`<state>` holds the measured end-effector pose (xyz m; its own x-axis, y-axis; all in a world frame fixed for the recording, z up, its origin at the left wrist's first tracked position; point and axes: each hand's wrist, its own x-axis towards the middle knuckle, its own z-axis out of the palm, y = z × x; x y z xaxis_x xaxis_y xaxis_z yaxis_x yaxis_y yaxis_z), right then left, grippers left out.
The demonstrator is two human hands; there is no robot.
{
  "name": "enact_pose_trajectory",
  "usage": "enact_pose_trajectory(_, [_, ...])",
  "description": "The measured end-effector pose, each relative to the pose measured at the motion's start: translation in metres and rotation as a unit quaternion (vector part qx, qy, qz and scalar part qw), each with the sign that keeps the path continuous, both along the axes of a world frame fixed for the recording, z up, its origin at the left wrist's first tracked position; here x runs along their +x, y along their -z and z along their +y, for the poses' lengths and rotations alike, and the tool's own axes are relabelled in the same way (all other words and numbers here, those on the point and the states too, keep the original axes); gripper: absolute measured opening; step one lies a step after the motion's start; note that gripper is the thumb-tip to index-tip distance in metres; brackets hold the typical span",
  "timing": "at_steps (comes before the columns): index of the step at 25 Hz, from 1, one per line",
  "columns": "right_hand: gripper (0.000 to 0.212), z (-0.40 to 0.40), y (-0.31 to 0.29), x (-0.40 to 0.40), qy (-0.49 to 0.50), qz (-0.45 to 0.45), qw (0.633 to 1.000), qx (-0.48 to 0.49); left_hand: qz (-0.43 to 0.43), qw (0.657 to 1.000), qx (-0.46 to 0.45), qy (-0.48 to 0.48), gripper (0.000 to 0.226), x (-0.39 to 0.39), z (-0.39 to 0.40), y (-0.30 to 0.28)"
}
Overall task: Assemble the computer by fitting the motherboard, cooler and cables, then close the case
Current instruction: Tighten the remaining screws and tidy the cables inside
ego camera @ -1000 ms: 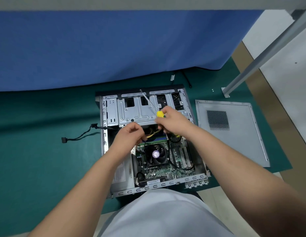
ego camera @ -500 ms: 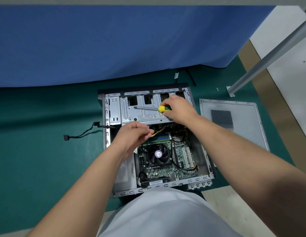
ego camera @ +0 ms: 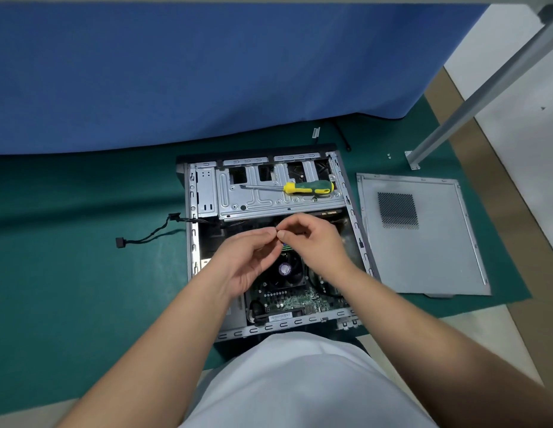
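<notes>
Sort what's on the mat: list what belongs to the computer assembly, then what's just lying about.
Belongs to the job:
open case
motherboard
cooler
side panel, off, right of the case
screwdriver, lying on the drive cage
black cable, trailing out to the left
both hands, left and right, fingertips together over the board

Just lying about:
blue cloth
metal post

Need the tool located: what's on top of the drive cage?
Only the yellow-green screwdriver lies flat on the drive cage, tip pointing left, with neither hand touching it. What's beneath the cage is hidden.
</notes>
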<state>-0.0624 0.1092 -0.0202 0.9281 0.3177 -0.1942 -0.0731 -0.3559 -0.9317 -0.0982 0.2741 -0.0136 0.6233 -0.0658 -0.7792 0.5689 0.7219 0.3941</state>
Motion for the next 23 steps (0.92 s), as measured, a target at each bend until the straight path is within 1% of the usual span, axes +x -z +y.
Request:
enact_pose_trajectory(3, [0.014,-0.002,0.006,-0.013,0.036,0.002,0.999,0.040,0.015,0.999,-0.031,-0.006,0.015,-0.009,-0.006,-0.001])
enact_pose_trajectory(6, [0.015,-0.003,0.006,-0.020,0.032,-0.019,0.999,0.033,0.018,0.998,-0.061,-0.010,0.013,-0.016,-0.007,-0.004])
enact_pose_trajectory(8, [0.015,-0.003,0.005,-0.025,0.030,-0.031,0.999,0.026,0.014,0.998,-0.064,-0.006,0.015,-0.021,-0.006,-0.004])
enact_pose_trajectory(15, [0.014,0.002,0.005,-0.041,0.035,-0.052,0.998,0.020,0.005,0.999,-0.042,0.015,0.018,-0.034,-0.004,0.002])
enact_pose_trajectory(18, [0.015,0.004,0.006,-0.045,0.042,-0.049,0.998,0.011,-0.007,1.000,-0.006,0.023,0.013,-0.038,-0.003,0.004])
enact_pose_trajectory(19, [0.015,0.004,0.008,-0.045,0.043,-0.048,0.998,0.006,-0.017,0.999,0.023,0.033,0.012,-0.039,-0.002,0.003])
enact_pose_trajectory(20, [0.014,0.004,0.009,-0.045,0.046,-0.047,0.998,0.000,-0.033,0.996,0.074,0.046,0.011,-0.039,0.001,0.003])
enact_pose_trajectory(21, [0.013,0.005,0.012,-0.043,0.052,-0.045,0.998,-0.009,-0.058,0.984,0.155,0.060,0.009,-0.038,0.005,0.005])
enact_pose_trajectory(22, [0.011,0.004,0.014,-0.041,0.058,-0.041,0.997,-0.019,-0.097,0.955,0.268,0.078,0.009,-0.038,0.013,0.006])
enact_pose_trajectory(23, [0.011,0.005,0.017,-0.038,0.059,-0.038,0.997,-0.033,-0.146,0.900,0.397,0.100,0.010,-0.037,0.023,0.008])
